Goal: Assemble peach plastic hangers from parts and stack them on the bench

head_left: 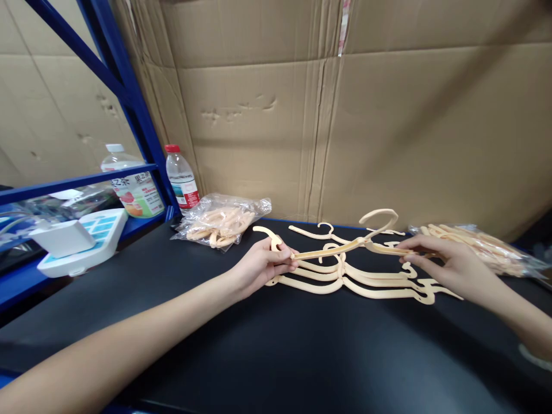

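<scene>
A cream plastic clothes hanger (330,251) is stretched level between my two hands, its hook pointing up and back. My left hand (261,265) pinches the hanger's left end between thumb and fingers. My right hand (448,261) is closed on its right end. Just beneath, several like hangers (310,286) lie nested in a row on the black tabletop (310,351). Behind them rests another hanger (314,234), partly hidden by the held one.
A clear bag of hangers (222,221) lies at the back left, a second bag (474,244) at the back right. A red-capped bottle (183,181) stands by the blue shelf frame (133,86). Cardboard (259,126) walls the back. A white power strip (81,244) sits left.
</scene>
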`<state>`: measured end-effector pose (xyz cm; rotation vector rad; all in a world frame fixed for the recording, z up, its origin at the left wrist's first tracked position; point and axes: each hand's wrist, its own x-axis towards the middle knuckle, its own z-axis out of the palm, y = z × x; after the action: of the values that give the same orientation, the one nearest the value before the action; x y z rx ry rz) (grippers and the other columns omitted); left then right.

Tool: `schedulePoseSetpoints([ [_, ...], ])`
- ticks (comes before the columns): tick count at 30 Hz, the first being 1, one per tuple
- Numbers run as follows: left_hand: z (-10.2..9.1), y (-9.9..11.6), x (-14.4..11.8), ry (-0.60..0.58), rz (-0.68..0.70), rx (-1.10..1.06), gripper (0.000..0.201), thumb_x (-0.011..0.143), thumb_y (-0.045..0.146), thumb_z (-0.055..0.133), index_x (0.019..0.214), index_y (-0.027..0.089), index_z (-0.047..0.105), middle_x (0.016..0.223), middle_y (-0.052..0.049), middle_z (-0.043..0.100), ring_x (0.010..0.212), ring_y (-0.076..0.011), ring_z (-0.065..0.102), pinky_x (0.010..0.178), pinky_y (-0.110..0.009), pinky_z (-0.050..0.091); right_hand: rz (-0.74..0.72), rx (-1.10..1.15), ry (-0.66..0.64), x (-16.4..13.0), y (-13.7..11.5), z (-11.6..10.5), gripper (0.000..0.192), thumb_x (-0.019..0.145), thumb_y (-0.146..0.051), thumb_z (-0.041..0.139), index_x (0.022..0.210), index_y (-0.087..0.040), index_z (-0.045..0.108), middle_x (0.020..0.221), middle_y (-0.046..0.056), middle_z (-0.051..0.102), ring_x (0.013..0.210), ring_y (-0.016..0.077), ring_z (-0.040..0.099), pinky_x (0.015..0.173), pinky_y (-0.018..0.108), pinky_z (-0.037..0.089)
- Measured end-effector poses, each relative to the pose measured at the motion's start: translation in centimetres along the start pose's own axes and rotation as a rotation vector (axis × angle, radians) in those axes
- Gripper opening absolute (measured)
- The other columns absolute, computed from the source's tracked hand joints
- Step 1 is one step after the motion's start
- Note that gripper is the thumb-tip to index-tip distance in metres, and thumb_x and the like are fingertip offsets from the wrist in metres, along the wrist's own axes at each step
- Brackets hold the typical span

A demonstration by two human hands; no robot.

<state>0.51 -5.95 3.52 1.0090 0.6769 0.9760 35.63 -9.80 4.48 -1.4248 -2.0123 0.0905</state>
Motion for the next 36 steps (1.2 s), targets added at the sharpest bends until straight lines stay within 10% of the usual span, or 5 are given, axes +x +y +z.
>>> schedulePoseSetpoints([
  [26, -0.2, -0.1, 0.2, 0.199, 0.172, 0.13, 0.026, 0.071, 0.004, 0.065, 0.068, 0.017, 0.043, 0.06, 0.005, 0.055, 0.048, -0.0067, 0.053, 0.05, -0.018, 0.044, -0.013, 0.106, -0.159, -0.4, -1.9, 1.1, 0.033, 0.088, -0.048, 0.051, 0.097, -0.02, 0.065, 0.077, 0.006, 0.07, 0.06, 0.0183, 0.066, 0.055, 0.029, 0.052],
  [36, -0.2, 0.2, 0.3, 0.149, 0.102, 0.022, 0.018, 0.075, 0.007, 0.066, 0.067, 0.014, 0.051, 0.081, -0.005, 0.065, 0.069, -0.0138, 0.064, 0.075, -0.031, 0.054, -0.004, 0.048, 0.005, -0.1, -1.6, 0.4, 0.03, 0.084, -0.047, 0.055, 0.091, -0.02, 0.067, 0.084, 0.008, 0.071, 0.071, 0.0225, 0.068, 0.062, 0.031, 0.055],
])
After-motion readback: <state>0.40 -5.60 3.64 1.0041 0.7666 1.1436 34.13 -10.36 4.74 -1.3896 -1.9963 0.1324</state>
